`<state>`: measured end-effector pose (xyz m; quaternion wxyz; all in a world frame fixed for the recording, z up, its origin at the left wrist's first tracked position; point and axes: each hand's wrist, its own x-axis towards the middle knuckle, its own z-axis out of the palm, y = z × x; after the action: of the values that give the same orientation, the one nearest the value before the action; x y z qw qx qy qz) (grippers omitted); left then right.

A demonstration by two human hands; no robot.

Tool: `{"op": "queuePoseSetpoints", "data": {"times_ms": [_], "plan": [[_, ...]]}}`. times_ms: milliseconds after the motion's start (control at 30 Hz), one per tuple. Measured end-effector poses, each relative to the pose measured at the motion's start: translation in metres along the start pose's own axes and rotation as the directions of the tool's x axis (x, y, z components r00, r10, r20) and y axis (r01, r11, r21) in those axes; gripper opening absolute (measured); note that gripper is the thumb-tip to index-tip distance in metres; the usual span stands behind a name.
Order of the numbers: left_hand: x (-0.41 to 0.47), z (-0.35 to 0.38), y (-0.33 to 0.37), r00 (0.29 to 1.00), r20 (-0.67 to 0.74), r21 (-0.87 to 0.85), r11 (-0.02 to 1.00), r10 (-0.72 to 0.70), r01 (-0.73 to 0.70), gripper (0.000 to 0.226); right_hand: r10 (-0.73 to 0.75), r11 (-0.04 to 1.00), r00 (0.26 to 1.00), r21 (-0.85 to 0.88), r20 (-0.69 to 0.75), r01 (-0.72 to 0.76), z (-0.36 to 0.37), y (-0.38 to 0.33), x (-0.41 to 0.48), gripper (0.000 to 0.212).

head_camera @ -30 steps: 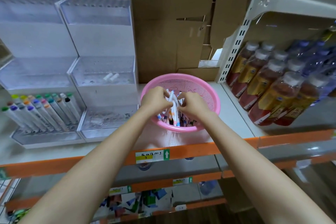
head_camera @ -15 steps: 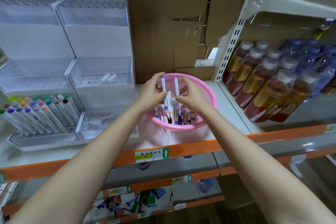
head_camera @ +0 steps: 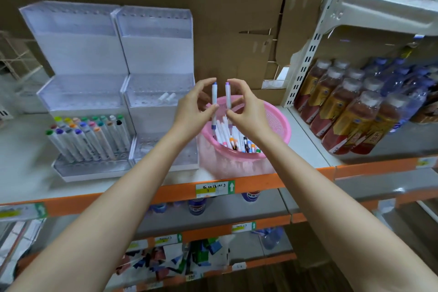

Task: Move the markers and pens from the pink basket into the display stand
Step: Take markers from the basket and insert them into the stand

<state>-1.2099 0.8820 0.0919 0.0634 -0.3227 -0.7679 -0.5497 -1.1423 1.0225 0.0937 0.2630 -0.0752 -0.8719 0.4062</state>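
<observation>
Left hand (head_camera: 192,111) pinching an upright blue-capped marker (head_camera: 214,99), right hand (head_camera: 246,111) pinching an upright purple-capped marker (head_camera: 228,97), both above the pink basket (head_camera: 279,125), display stand (head_camera: 151,54) at left

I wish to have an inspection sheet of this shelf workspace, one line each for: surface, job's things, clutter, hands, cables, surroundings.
Surface: white shelf board with an orange front edge; it bears the stand and the basket.
Job's things: pink basket holding many loose markers; display stand of two clear units, with standing markers in the left unit's lowest tier.
Clutter: two small white pieces lying on the right unit's middle tier.
Hands: left hand pinches a blue-capped marker, right hand a purple-capped marker; both upright above the basket.
Cables: nothing seen.
Surroundings: drink bottles on the right, cardboard behind, a price label on the shelf edge, goods on lower shelves.
</observation>
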Motion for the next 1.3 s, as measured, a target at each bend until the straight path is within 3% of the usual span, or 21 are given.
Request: {"op": "queuePoseSetpoints", "data": {"times_ms": [633, 1033, 1300], "plan": [[-0.055, -0.181, -0.030, 0.991, -0.123, 0.106, 0.994, 0.046, -0.033, 0.047, -0.147, 0.984, 0.988, 0.109, 0.051, 0.141, 0.143, -0.122, -0.024, 0.066], [-0.059, -0.205, -0.057, 0.996, -0.082, 0.037, 0.999, 0.024, -0.021, 0.047, -0.163, 0.982, 0.986, 0.090, -0.046, 0.167, 0.186, -0.138, -0.025, 0.059], [-0.054, -0.204, -0.070, 0.999, -0.050, 0.034, 0.999, 0.011, -0.009, 0.035, -0.151, 0.984, 0.985, 0.082, -0.081, 0.158, 0.192, -0.132, -0.024, 0.049]]}}
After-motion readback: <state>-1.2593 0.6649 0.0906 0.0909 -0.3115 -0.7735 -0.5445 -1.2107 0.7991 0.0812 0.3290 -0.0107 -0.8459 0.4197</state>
